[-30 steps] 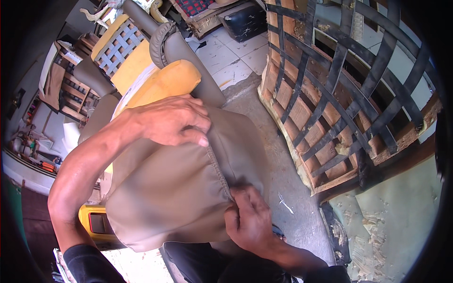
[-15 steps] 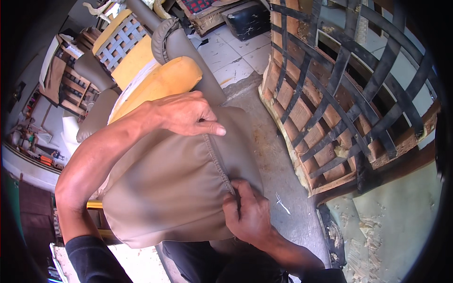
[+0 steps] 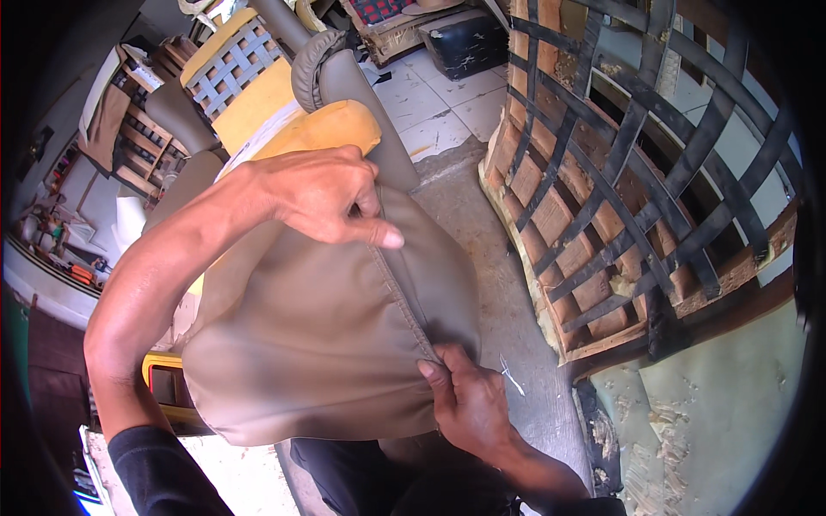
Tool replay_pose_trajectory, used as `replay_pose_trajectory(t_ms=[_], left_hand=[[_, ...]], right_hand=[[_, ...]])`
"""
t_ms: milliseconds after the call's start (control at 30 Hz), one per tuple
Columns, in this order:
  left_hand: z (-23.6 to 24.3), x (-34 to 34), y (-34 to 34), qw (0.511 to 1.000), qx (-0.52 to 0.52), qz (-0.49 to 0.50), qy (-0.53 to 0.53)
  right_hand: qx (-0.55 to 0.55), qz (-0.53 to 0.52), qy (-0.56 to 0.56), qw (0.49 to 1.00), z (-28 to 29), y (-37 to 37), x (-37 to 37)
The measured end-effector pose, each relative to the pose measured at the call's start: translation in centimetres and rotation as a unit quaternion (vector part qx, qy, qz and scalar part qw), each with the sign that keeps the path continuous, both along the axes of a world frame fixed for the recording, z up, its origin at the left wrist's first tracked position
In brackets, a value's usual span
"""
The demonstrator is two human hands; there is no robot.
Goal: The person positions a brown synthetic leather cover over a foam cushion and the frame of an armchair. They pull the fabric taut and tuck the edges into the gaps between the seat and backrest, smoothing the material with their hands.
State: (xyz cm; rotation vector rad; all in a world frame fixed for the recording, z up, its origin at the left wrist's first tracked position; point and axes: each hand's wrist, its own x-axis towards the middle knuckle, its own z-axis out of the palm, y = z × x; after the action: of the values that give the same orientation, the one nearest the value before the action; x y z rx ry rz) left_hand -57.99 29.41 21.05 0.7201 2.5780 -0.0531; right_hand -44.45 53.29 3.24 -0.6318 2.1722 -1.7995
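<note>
A taupe leather-like cover [image 3: 292,335] with a long stitched seam lies spread over my lap. My left hand [image 3: 331,202] has its fingers curled onto the seam's upper end, thumb resting across it. Lower on that same seam, my right hand [image 3: 469,391] pinches the edge between thumb and fingers. Just beyond my left hand is a yellow foam piece [image 3: 348,129], beside a taupe padded part [image 3: 323,69] with gathered covering. What lies under the cover is hidden.
At the right stands a stripped wooden frame [image 3: 559,215] with black webbing, above pale worn padding [image 3: 662,413]. Behind are a webbed yellow backrest [image 3: 232,64], a black cushion [image 3: 465,47] on a tiled floor [image 3: 422,107] and furniture frames. A yellow object [image 3: 162,361] sits lower left.
Over the last second my right hand has shifted slightly along the seam, drawing it straighter. My left hand has moved a little upward, still on the seam.
</note>
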Motion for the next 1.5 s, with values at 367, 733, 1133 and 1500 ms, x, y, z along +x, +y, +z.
replay_pose_trajectory(t_ms=[367, 733, 1133, 1500], left_hand=[[1.1, 0.6, 0.7, 0.999, -0.02, 0.007, 0.032], [-6.8, -2.4, -2.1, 0.986, 0.108, -0.036, 0.125], [-8.0, -3.1, -2.1, 0.982, 0.124, 0.0, 0.141], [-4.6, -3.4, -1.3, 0.998, -0.015, 0.042, 0.045]], right_hand=[[-0.066, -0.008, 0.203, 0.977, 0.7, -0.2, -0.7], [-0.03, -0.008, 0.088, 0.996, -1.7, 0.3, -0.6], [-0.037, -0.026, 0.079, 0.996, -3.8, -0.3, 0.3], [-0.069, 0.001, 0.127, 0.99, -3.2, 0.1, -1.6]])
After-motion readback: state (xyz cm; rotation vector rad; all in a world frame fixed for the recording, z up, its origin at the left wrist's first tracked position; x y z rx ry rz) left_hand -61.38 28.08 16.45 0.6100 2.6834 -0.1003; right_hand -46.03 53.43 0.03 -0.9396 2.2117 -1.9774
